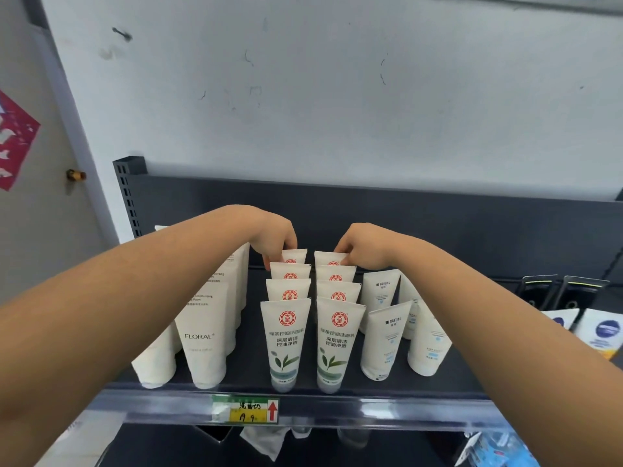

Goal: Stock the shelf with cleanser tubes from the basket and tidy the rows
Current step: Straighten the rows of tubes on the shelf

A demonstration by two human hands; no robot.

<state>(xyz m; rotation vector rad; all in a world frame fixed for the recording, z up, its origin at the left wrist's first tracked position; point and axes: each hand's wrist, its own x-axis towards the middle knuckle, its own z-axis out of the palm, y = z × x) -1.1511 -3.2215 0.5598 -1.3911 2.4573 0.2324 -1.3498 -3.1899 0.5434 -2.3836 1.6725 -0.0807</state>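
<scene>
Shelf: dark, holds two rows of green-leaf cleanser tubes, four deep, standing cap-down.
Your left hand: fingers pinch the top edge of the left row's rearmost tube.
Your right hand: fingers pinch the right row's rearmost tube likewise.
</scene>
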